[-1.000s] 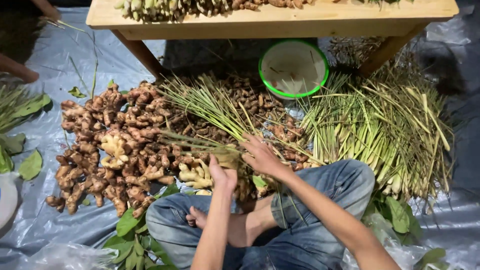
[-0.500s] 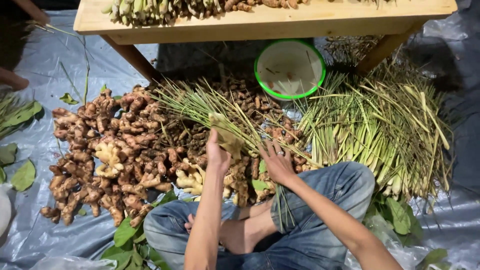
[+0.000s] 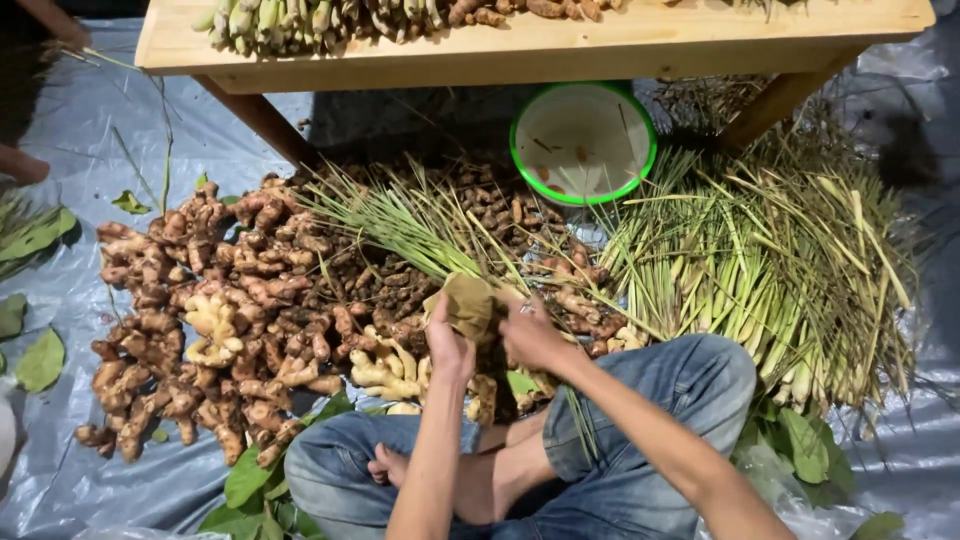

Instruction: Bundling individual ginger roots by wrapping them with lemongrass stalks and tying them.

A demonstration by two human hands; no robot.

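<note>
My left hand (image 3: 447,345) and right hand (image 3: 530,335) grip a leaf-wrapped lemongrass bundle (image 3: 420,235); the loose stalk heap (image 3: 760,270) lies unbundled.

Ginger pile (image 3: 210,330) left, lemongrass heap (image 3: 760,270) right, bowl (image 3: 583,142) behind under table (image 3: 540,45), sheet (image 3: 80,150) beneath.

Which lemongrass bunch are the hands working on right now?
The small lemongrass bundle fanning up-left over the ginger, its base wrapped in a leaf between both hands, not the big loose lemongrass pile at right.
</note>
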